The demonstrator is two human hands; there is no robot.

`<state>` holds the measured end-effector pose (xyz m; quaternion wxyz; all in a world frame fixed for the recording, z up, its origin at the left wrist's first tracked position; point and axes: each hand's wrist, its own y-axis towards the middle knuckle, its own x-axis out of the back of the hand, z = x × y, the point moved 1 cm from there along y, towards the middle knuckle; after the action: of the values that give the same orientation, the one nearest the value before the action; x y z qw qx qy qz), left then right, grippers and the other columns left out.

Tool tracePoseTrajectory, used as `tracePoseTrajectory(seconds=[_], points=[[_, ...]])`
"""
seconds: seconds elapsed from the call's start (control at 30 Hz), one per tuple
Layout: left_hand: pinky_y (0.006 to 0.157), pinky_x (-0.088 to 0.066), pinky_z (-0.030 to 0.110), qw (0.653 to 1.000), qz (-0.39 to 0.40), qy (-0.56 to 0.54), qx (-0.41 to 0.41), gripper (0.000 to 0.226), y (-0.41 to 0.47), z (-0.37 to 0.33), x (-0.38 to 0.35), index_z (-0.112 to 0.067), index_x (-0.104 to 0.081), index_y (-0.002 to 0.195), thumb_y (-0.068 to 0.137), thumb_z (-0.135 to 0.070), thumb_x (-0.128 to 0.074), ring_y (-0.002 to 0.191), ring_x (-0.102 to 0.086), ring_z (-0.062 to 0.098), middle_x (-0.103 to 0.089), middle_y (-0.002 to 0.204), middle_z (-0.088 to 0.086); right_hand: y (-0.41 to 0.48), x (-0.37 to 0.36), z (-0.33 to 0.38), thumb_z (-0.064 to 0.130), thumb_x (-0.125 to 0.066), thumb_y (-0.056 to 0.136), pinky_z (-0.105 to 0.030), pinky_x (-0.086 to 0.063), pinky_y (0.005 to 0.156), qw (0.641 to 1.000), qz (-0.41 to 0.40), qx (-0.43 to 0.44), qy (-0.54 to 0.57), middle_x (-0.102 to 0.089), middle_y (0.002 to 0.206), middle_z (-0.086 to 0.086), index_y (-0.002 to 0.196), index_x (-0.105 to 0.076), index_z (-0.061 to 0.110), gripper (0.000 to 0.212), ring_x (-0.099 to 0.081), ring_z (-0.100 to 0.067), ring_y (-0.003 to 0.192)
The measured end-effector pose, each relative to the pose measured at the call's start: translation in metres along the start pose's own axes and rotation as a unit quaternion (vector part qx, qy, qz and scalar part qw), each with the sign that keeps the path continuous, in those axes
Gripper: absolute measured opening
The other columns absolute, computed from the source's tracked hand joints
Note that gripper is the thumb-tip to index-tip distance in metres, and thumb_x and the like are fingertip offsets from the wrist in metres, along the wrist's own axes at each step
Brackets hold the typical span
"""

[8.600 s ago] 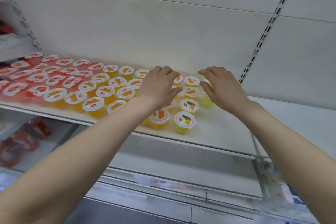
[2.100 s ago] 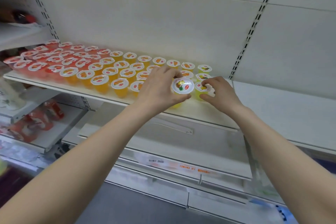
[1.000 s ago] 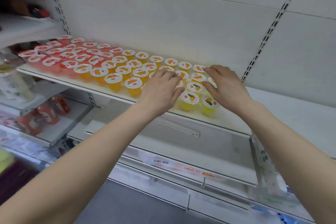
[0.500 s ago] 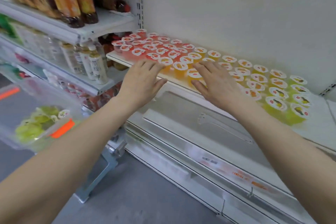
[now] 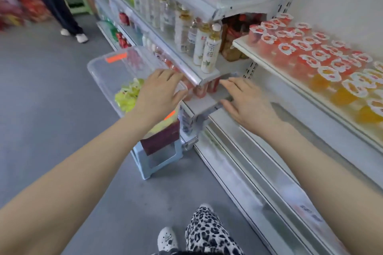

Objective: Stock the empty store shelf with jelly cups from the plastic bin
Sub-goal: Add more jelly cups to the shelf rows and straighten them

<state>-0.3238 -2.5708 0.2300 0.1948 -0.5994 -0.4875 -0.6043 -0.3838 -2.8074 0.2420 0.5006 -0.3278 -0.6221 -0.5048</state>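
Note:
A clear plastic bin (image 5: 103, 68) with orange tags stands on a pale blue stool (image 5: 157, 161) at centre left; yellow-green jelly cups (image 5: 127, 95) lie in it. My left hand (image 5: 158, 93) hovers over the bin's near right part, fingers relaxed, holding nothing. My right hand (image 5: 246, 99) is stretched out flat in front of a lower shelf end, also holding nothing. The white store shelf (image 5: 257, 56) at the right carries rows of red jelly cups (image 5: 300, 47) and orange jelly cups (image 5: 342, 93).
Shelves of drink bottles (image 5: 209, 47) run along the aisle behind the bin. Another person's legs (image 5: 60, 6) stand far back on the grey floor. My own leg in leopard-print trousers (image 5: 209, 232) and shoe show at the bottom. Empty lower shelves lie below the stocked one.
My view has swung left from the stocked shelf to the bin. Both hands have left the jelly cups and moved left and down, the left one now over the bin.

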Motion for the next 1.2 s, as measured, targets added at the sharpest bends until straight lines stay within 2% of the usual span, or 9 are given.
tracePoseTrajectory(seconds=[0.27,0.4,0.57,0.7,0.8,0.93,1.03,1.13,1.2], points=[[0.099,-0.04,0.04,0.986,0.065,0.014,0.155,0.04,-0.028,0.112,-0.03,-0.018,-0.058,0.129,0.094,-0.037,-0.055,0.117,-0.049,0.03,-0.061,0.123,0.004,0.098,-0.094,0.036,0.025,-0.062,0.092,-0.042,-0.037,0.105,0.991,0.074,0.089,0.07,-0.057,0.13,-0.014,0.133,-0.055,0.004,0.046,-0.052,-0.034,0.121],[0.1,-0.041,0.041,0.973,0.092,0.004,0.21,0.039,-0.021,0.16,-0.045,-0.018,-0.058,0.129,0.094,-0.034,-0.057,0.117,-0.05,0.03,-0.061,0.122,0.004,0.167,-0.143,0.045,0.026,-0.062,0.093,-0.044,-0.04,0.104,0.977,0.128,0.138,0.104,-0.056,0.13,-0.013,0.135,-0.053,0.005,0.048,-0.051,-0.034,0.12],[0.101,-0.04,0.035,0.968,0.09,-0.002,0.236,0.036,0.012,0.211,-0.073,-0.015,-0.061,0.126,0.093,-0.03,-0.06,0.115,-0.051,0.029,-0.063,0.119,0.003,0.246,-0.211,0.061,0.027,-0.057,0.094,-0.04,-0.038,0.102,0.96,0.193,0.163,0.119,-0.051,0.136,-0.009,0.139,-0.046,0.01,0.049,-0.046,-0.029,0.124],[0.098,-0.043,0.039,0.968,0.083,0.006,0.238,0.031,0.033,0.248,-0.098,-0.011,-0.066,0.119,0.091,-0.024,-0.063,0.107,-0.056,0.032,-0.067,0.111,0.007,0.294,-0.269,0.083,0.026,-0.057,0.093,-0.036,-0.037,0.1,0.945,0.251,0.168,0.127,-0.049,0.137,-0.008,0.142,-0.042,0.012,0.053,-0.045,-0.029,0.123],[0.098,-0.043,0.04,0.963,0.103,0.009,0.251,0.03,0.033,0.267,-0.116,-0.011,-0.066,0.118,0.091,-0.024,-0.063,0.107,-0.055,0.033,-0.067,0.109,0.007,0.323,-0.313,0.102,0.023,-0.058,0.091,-0.039,-0.035,0.107,0.931,0.303,0.164,0.12,-0.045,0.143,-0.011,0.145,-0.038,0.011,0.058,-0.041,-0.03,0.13],[0.096,-0.042,0.037,0.956,0.106,0.008,0.274,0.025,0.025,0.273,-0.129,-0.013,-0.069,0.112,0.089,-0.021,-0.062,0.108,-0.053,0.029,-0.069,0.102,0.003,0.349,-0.363,0.12,0.024,-0.059,0.09,-0.045,-0.038,0.107,0.922,0.345,0.152,0.082,-0.045,0.144,-0.009,0.145,-0.037,0.017,0.06,-0.043,-0.031,0.13],[0.096,-0.042,0.037,0.956,0.098,0.008,0.278,0.026,0.026,0.276,-0.132,-0.013,-0.069,0.112,0.087,-0.017,-0.063,0.107,-0.054,0.028,-0.069,0.101,0.003,0.357,-0.391,0.124,0.015,-0.056,0.09,-0.047,-0.035,0.11,0.91,0.385,0.141,0.054,-0.041,0.149,-0.007,0.147,-0.032,0.02,0.062,-0.039,-0.032,0.135],[0.098,-0.041,0.035,0.956,0.087,0.01,0.28,0.026,0.027,0.276,-0.133,-0.011,-0.07,0.111,0.086,-0.012,-0.06,0.106,-0.054,0.029,-0.069,0.099,0.003,0.353,-0.41,0.123,0.005,-0.055,0.088,-0.043,-0.029,0.115,0.919,0.352,0.156,0.084,-0.039,0.151,-0.007,0.146,-0.035,0.018,0.062,-0.036,-0.03,0.137],[0.099,-0.04,0.034,0.957,0.08,0.01,0.279,0.025,0.027,0.276,-0.134,-0.01,-0.071,0.107,0.085,-0.009,-0.06,0.103,-0.055,0.029,-0.069,0.096,0.003,0.35,-0.414,0.122,0.005,-0.056,0.088,-0.045,-0.032,0.112,0.927,0.332,0.155,0.084,-0.042,0.147,-0.01,0.145,-0.036,0.02,0.062,-0.039,-0.034,0.133]])
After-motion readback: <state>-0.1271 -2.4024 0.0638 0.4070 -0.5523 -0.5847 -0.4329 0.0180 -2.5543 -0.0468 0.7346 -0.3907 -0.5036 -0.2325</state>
